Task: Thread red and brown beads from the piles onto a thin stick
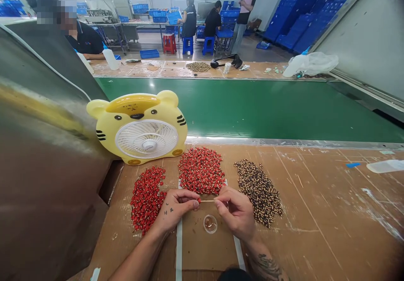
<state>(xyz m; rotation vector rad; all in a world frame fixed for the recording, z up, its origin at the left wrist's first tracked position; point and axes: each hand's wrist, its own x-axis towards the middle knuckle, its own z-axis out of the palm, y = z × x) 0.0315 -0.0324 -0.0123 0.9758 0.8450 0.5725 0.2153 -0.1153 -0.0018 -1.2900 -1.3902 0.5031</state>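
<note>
Between the thumb and fingers of my left hand [178, 208] is a small red piece [198, 200]. My right hand [236, 211] pinches a thin wooden stick [207, 201], whose far end meets the red piece. Just below them a small clear round cup [210, 224] stands on a brown cardboard sheet [208, 251] edged with white tape. One heap of red pieces [145, 199] lies beside my left hand. Another heap of red and dark pieces [202, 169] lies beyond both hands. To the right of my right hand is a pile of black and tan pieces [260, 192].
A yellow animal-shaped fan [139, 129] stands at the back left beside a metal cabinet [47, 167]. Past the cardboard-covered table [315, 213] runs a green conveyor belt [268, 108]. Bottles [110, 58] and headphones [227, 61] rest on the far ledge. Several people work behind.
</note>
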